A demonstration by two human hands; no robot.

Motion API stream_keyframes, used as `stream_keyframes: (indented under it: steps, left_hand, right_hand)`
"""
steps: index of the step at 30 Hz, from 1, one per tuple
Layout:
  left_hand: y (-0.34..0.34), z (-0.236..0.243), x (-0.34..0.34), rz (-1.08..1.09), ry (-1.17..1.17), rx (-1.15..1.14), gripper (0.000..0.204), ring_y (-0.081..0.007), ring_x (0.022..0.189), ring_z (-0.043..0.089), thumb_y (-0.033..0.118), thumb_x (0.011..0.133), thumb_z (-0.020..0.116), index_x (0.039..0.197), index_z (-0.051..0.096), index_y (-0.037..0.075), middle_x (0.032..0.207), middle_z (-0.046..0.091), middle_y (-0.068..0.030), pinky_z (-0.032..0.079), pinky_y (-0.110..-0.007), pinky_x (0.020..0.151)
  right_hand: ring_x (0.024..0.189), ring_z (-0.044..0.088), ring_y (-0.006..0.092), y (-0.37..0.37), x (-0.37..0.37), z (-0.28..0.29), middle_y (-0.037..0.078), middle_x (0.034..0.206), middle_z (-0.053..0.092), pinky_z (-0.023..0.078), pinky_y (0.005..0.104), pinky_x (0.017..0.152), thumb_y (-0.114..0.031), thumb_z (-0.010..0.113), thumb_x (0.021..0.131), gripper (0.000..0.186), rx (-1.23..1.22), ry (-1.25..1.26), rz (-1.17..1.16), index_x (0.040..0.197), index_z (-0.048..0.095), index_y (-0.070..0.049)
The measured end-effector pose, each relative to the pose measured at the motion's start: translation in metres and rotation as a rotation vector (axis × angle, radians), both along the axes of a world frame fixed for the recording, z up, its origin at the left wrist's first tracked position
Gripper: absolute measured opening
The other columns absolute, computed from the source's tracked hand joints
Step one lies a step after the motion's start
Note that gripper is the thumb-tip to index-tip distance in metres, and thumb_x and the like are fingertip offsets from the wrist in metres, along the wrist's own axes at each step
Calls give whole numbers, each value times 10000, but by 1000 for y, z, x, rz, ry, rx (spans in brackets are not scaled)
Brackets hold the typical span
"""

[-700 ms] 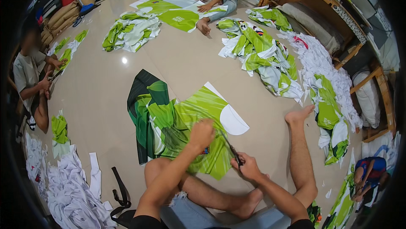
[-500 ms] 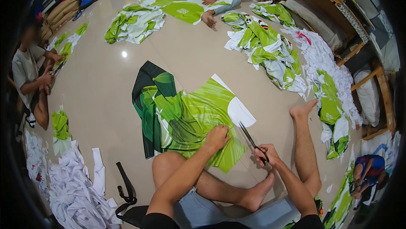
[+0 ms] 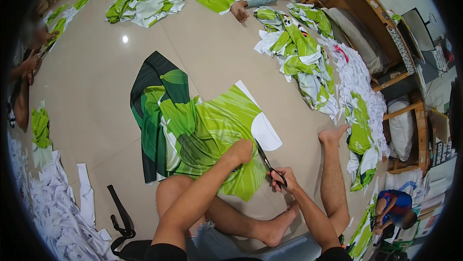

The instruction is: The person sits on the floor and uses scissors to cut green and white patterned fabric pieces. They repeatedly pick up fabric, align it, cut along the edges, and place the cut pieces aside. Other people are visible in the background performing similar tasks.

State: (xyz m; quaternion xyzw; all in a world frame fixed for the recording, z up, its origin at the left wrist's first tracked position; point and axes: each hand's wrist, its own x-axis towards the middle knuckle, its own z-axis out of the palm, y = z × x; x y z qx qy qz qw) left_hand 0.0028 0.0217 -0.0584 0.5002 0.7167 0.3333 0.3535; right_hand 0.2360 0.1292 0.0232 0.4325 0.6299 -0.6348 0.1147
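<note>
The scissors (image 3: 263,155) have just come in toward the left; a moment ago the blades stood off beside the green cloth (image 3: 224,116), and now they lie along its right edge, right below the white half-round patch (image 3: 265,133); to my eye that puts the tool back at the edge being worked, instead of held out to one side, though I cannot tell from here whether any fabric sits between the blades. The right hand (image 3: 280,179) is wrapped around the dark handles; the left hand (image 3: 241,151) is curled tight on the cloth, seemingly with a fold gripped beneath it, and the knuckles are now nearer the blades than they were. The cloth is spread on the tiled floor (image 3: 270,68) on the far side of the bent left knee (image 3: 174,191), its near corner pointing toward the shin; the right half lies fairly flat, lime green with paler slanting streaks and a narrow white strip along its far-right edge; the middle is rumpled, with soft creases, white flashes and a darker greenish shading; the left side is folded over in deep green, thin lines running across it, with a brighter leaf shape (image 3: 174,76) near the far end; the material looks thin and limp, so I judge it shifts easily under a light pull.
</note>
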Motion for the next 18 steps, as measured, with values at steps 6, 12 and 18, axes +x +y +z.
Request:
stream_keyframes:
  steps: [6, 12, 18]
  left_hand:
    - [2, 4, -4, -37, 9, -18, 117, -423, 829, 692, 76, 756, 662, 777, 709, -30, 816, 685, -270, 567, -471, 764]
    - [1, 9, -6, -23, -7, -38, 125, -418, 834, 692, 83, 754, 667, 784, 711, -30, 824, 686, -265, 567, -469, 769]
    - [3, 9, -9, -33, -29, -38, 119, -415, 826, 692, 79, 743, 668, 782, 709, -26, 807, 682, -263, 566, -467, 764]
  right_hand:
    - [415, 545, 113, 3, -2, -5, 60, 611, 602, 421, 259, 372, -418, 736, 896, 511, 37, -23, 18, 1024, 664, 71]
    - [431, 559, 102, -10, -14, 0, 33, 603, 582, 444, 259, 384, -461, 769, 856, 498, 67, -55, 12, 872, 665, 25]
    - [427, 558, 111, -6, -11, -10, 35, 587, 566, 444, 267, 379, -487, 740, 874, 516, 9, 31, -20, 857, 636, 18]
